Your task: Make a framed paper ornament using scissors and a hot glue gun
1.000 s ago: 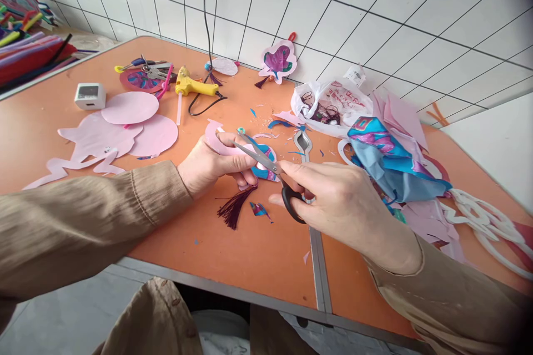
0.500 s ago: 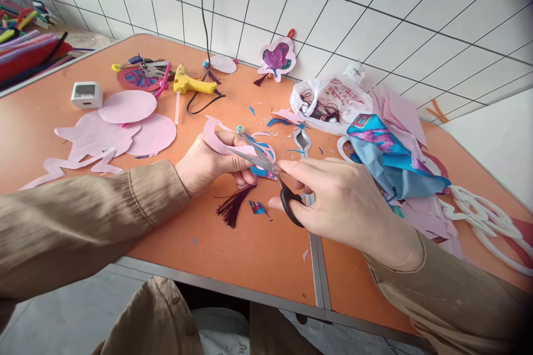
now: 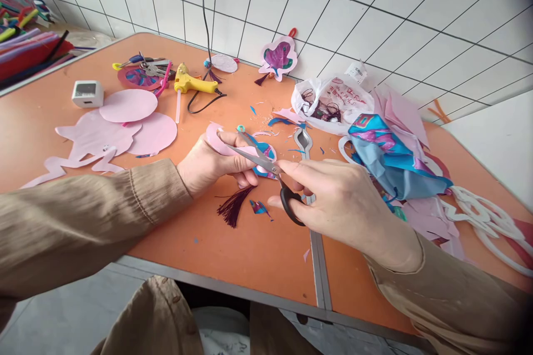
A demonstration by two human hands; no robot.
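Far left on the orange counter [image 3: 258, 249]: white box [image 3: 87, 94], then pink cutouts [image 3: 100, 136], then yellow glue gun [image 3: 197, 85] beyond the left sleeve. Left forearm, sleeve [image 3: 137, 194] to the wrist, comes in low from the left; left hand [image 3: 214, 161] closed in a pinch, thumb uppermost and pointing right, gripping a pink-edged piece [image 3: 265, 150] with blue-and-purple patterning. Curled pink strip [image 3: 213, 136] rises over those fingers; dark tassel [image 3: 235, 208] hangs below them. Mid-counter: scissors [image 3: 272, 168], blades parted and aimed left at the strip, black handle nearer the wearer. Right hand [image 3: 347, 199] closed round that handle, back of hand up, forearm slanting in from lower right. Past it, plastic bag [image 3: 343, 97] and, farther right, crumpled blue cloth [image 3: 400, 175].
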